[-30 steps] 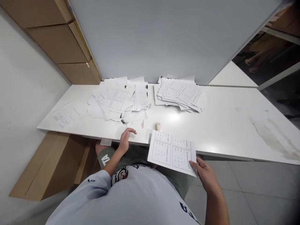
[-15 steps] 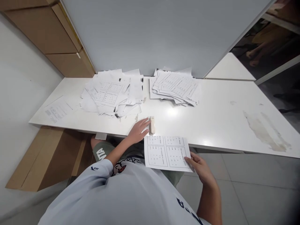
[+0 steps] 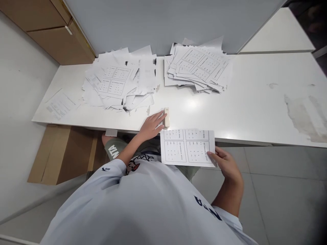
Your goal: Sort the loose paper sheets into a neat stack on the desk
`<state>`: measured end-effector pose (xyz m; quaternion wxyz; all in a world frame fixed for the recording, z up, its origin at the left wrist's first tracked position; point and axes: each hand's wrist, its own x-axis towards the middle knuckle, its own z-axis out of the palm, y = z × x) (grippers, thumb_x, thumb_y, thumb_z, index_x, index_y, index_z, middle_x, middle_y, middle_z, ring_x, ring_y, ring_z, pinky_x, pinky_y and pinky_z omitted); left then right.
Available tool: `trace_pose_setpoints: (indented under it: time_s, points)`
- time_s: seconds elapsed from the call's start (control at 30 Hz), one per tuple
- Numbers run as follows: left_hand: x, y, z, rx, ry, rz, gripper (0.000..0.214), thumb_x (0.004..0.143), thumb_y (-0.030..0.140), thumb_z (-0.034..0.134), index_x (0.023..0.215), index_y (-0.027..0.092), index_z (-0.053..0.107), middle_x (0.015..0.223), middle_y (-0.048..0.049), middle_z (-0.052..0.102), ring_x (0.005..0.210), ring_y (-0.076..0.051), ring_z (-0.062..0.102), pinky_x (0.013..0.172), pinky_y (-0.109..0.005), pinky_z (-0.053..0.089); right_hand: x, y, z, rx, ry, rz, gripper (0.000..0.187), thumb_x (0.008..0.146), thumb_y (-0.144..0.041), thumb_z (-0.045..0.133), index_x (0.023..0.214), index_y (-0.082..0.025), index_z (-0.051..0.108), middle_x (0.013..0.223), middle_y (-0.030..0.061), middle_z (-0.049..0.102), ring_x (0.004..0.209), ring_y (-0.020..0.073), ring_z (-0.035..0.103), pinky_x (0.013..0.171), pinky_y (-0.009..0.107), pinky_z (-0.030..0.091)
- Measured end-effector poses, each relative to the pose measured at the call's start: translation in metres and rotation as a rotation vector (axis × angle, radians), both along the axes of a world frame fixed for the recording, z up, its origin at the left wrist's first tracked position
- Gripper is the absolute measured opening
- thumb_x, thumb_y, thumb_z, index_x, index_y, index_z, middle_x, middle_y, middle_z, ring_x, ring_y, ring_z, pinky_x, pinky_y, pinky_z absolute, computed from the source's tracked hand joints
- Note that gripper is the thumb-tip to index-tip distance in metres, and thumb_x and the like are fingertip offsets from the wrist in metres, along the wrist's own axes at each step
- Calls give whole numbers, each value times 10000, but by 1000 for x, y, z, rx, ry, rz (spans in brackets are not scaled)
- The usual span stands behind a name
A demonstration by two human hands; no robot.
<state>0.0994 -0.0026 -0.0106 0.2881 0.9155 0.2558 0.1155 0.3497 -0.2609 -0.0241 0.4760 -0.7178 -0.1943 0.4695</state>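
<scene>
My left hand [image 3: 152,126] lies flat by the table's front edge, its fingers stretched out. The fingertips touch a small cream-coloured block, probably a stapler [image 3: 167,118], lying lengthwise on the table. My right hand [image 3: 227,163] pinches the right edge of a printed paper sheet [image 3: 187,148], thumb on top and fingers mostly hidden beneath. Boxes of small print cover the sheet. Its far edge reaches the table just below the cream block, while the near part overhangs my lap.
On the white table [image 3: 252,112] lie a loose left paper pile [image 3: 116,80] and a thicker right paper pile [image 3: 196,66], both against a grey panel [image 3: 168,23]. Cardboard boxes stand at the left, including an open cardboard box [image 3: 55,154] under the table.
The view has tilted down, so everything sits higher in the picture. My left fingertips have come further onto the cream block. The right hand keeps its hold on the sheet.
</scene>
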Motion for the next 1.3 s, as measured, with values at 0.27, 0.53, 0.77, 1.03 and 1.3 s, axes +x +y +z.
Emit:
trace_pose_setpoints:
  time_s: [0.27,0.53,0.77,1.03,1.3]
  points:
    - [1,-1,-2,45,-47,-27,554,1002,554,266,1505,326,306,1607,-35,272,1451,-293,301,1154,-484,269,-1,11,-14,44,0,-67,469,637,-440,751,1021,-174,709,952,79,746,816,246,686,700,344,534]
    - [-2,-5,-2,108,-71,-171,500,1001,471,333,1473,311,377,1579,-24,338,1479,-285,241,1168,-499,256,4,9,-11,34,49,-115,453,656,-384,743,1055,-172,704,988,86,745,825,254,697,667,334,541]
    - [-2,-6,-4,105,-81,-142,458,1018,355,303,1461,299,405,1570,-12,359,1480,-268,237,1162,-505,280,0,12,-12,53,41,-114,461,668,-406,743,1065,-176,698,1003,89,744,845,264,700,663,338,554]
    - [-7,-11,-6,126,-39,-120,613,931,51,291,1464,333,407,1555,23,378,1492,-241,224,1150,-508,322,2,17,-5,8,20,-115,481,657,-457,755,1053,-191,699,970,90,747,806,274,701,608,341,555]
    - [-6,-26,-1,158,61,-74,699,844,-35,313,1462,277,416,1574,16,333,1497,-252,211,1179,-485,299,16,32,17,-21,-44,-38,407,654,-442,746,1002,-233,722,934,50,749,802,261,695,642,323,567]
